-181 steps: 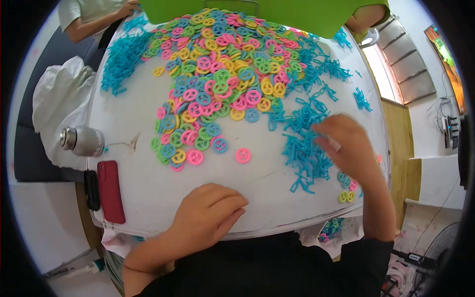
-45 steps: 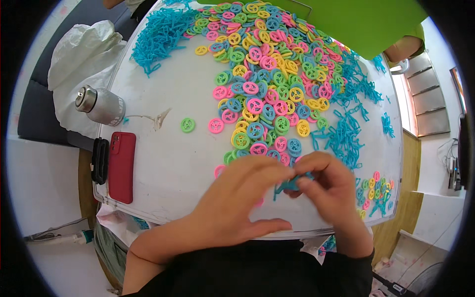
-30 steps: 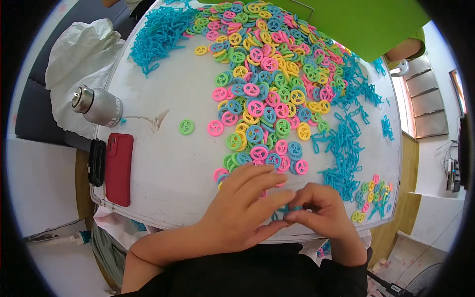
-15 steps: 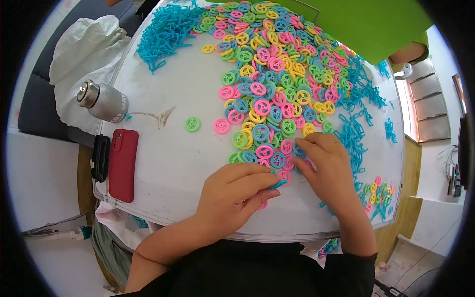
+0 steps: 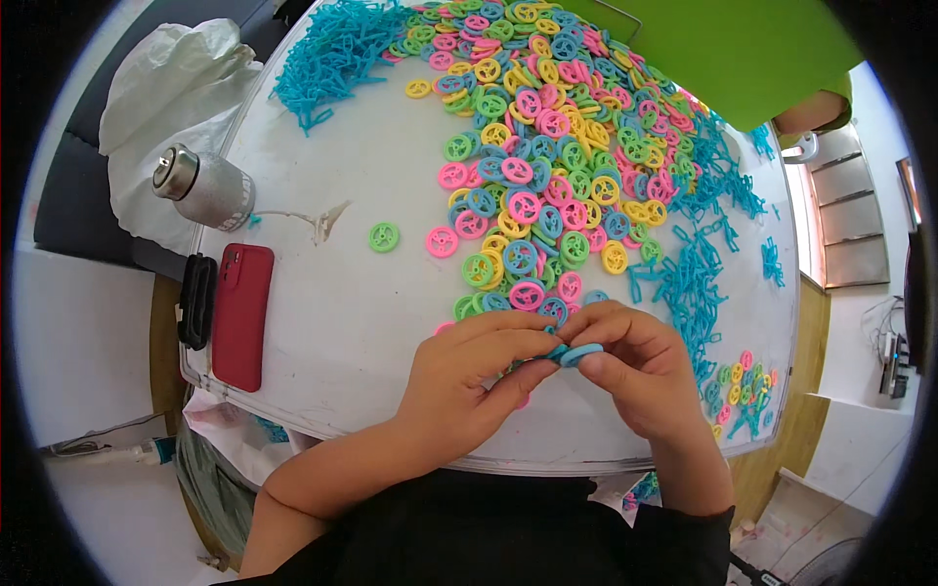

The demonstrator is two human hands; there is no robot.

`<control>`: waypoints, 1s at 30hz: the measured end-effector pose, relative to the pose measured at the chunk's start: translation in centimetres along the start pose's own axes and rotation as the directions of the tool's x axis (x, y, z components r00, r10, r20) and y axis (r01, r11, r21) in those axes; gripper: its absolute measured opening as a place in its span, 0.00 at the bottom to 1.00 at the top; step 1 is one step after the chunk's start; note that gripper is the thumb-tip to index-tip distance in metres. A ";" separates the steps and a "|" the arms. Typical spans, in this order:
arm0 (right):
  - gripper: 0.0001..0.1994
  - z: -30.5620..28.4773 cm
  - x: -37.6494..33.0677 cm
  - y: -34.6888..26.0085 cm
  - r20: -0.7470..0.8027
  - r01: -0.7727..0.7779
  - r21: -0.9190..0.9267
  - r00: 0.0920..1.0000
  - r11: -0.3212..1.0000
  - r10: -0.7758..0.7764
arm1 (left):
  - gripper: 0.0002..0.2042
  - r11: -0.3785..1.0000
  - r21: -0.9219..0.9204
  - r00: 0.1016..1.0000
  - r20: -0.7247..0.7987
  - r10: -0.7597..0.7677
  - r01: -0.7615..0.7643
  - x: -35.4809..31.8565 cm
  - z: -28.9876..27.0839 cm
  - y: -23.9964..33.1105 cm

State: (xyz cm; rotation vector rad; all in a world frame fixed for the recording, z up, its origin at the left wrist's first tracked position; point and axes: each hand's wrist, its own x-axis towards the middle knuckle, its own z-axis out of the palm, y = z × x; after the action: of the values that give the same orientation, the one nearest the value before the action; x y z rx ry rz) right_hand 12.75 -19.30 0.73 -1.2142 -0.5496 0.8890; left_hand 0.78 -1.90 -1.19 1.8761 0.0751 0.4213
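My left hand [image 5: 479, 371] is closed in a pinch on a small teal plastic piece [image 5: 556, 352], whose shape is mostly hidden by the fingers. My right hand [image 5: 635, 361] pinches a blue plastic wheel [image 5: 582, 355] by its rim, edge up. The wheel and the teal piece meet between my fingertips, near the table's front edge. Just beyond my hands spreads a big heap of pink, green, yellow and blue wheels [image 5: 547, 220], each with spokes. One green wheel [image 5: 384, 237] lies apart on the left.
Teal link-shaped pieces lie in a pile [image 5: 342, 54] at the far left and another pile [image 5: 696, 283] at right. A metal bottle [image 5: 210, 190], a red phone [image 5: 242, 317] and a black case [image 5: 196, 303] stand or lie leftward. A person in green [image 5: 723, 59] is across the table [image 5: 322, 293].
My right hand has picked a blue wheel from the heap's near edge and brought it left to the teal piece. My left hand stays nearly in place.
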 end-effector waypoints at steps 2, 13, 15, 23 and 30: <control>0.07 0.1 -0.4 0.8 -0.088 -0.045 0.117 0.995 0.992 0.055 | 0.13 1.000 -0.026 1.000 0.000 0.000 0.000 -0.1 0.4 0.0; 0.06 1.6 -0.6 2.5 -0.237 -0.111 0.326 0.952 0.939 0.196 | 0.13 0.879 0.362 0.929 -0.080 0.360 -0.310 -0.2 0.7 0.2; 0.05 1.5 -0.4 2.5 -0.232 -0.126 0.350 0.948 0.928 0.216 | 0.14 0.866 0.387 0.928 -0.065 0.367 -0.316 0.2 0.5 0.1; 0.14 0.8 -1.0 0.9 -0.208 -0.031 -0.298 0.977 0.954 -0.033 | 0.21 0.938 0.272 0.971 -0.050 0.235 -0.214 0.3 0.0 0.1; 0.22 0.5 -0.3 -0.9 0.084 0.245 -0.613 0.966 0.751 -0.246 | 0.24 0.984 0.109 0.989 -0.033 0.144 -0.140 -0.5 0.1 -0.2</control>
State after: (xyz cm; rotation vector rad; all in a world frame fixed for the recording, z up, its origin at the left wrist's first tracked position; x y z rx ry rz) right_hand 12.44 -19.30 1.75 -1.6866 -1.0326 0.4799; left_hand 0.38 -2.00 -1.53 1.9856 -0.0094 0.5628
